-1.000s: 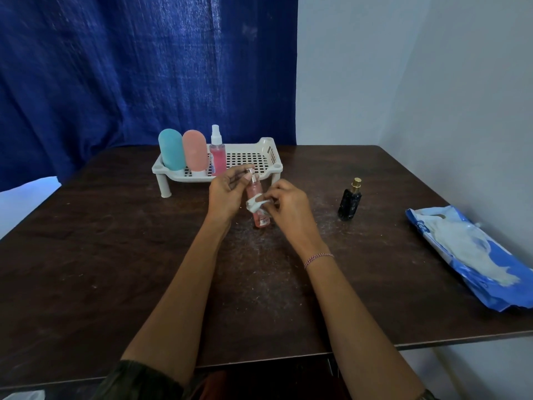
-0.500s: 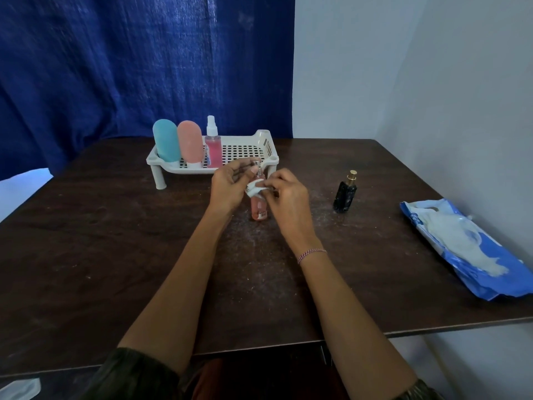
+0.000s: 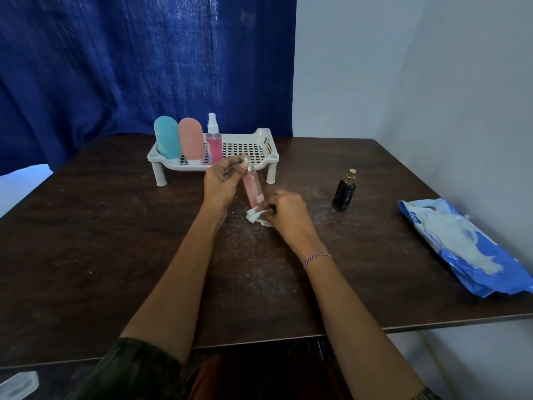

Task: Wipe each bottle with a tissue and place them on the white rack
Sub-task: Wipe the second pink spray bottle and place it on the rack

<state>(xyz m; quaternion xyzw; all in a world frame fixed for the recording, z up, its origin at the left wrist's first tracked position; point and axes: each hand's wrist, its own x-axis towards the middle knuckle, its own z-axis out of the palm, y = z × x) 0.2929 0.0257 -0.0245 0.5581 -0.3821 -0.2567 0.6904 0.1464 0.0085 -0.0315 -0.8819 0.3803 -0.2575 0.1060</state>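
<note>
Fingers of my left hand are curled round the neck of the slim pink bottle, just under its silver cap. They hold it tilted, cap leaning away and to the left, in front of the white rack. My right hand pinches a crumpled tissue bunched at the bottle's foot. Whether the base rests on the tabletop or hangs just above it I cannot tell. I judge the wipe to be at the lower end of the body.

The bottle looks like clear, rigid plastic or glass, narrow and light, with liquid inside. Its smooth wall will likely be slippery under a tissue, so I would hold it at the neck, where the shoulder gives the fingers a stop. I would not hold it by the cap, which might pull off. For the move to the rack I would grip mid-body and set it down upright; tall and thin, it may tip on the slotted floor.

On the rack's left end a teal bottle, a rounded pink bottle and a pink spray bottle stand side by side. A black bottle with a gold top stands upright on the tabletop, well to the right of my hands and, I judge, not yet wiped. Farther right, near the edge, lies a blue tissue pack.
</note>
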